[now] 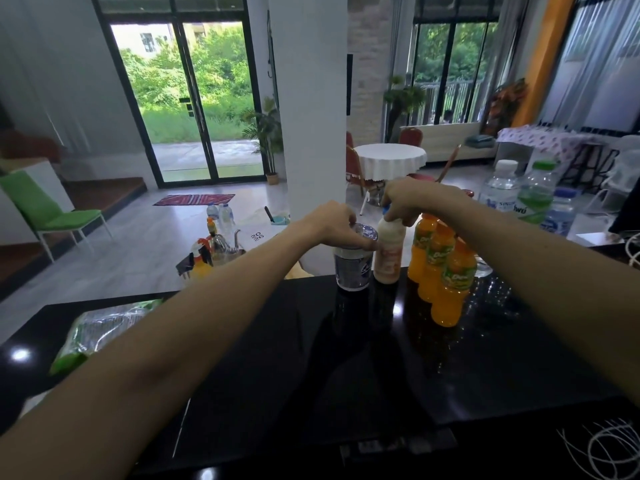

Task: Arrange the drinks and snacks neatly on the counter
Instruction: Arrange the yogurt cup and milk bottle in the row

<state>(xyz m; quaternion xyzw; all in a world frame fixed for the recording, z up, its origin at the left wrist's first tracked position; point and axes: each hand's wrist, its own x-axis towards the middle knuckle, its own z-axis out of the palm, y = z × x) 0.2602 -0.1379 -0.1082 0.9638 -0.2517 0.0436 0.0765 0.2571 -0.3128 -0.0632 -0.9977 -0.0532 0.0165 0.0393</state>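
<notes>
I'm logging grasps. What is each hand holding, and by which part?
The left hand grips the sealed cup by its top rim; the right hand holds the pale pink bottle by its blue cap.

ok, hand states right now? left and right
Left hand: grips the lidded cup by its top.
Right hand: grips the pale bottle by its cap.

A white pillar (311, 109) stands mid-room; left of it, black-framed glass doors (187, 98) look onto greenery (daylight floods in); a green chair (45, 209) sits by the left wall; a small rug (194, 199) lies on the pale floor (145, 237); right, a white-clothed round table (389, 161) with red chairs (410, 136), tall windows (450, 64) behind.
</notes>
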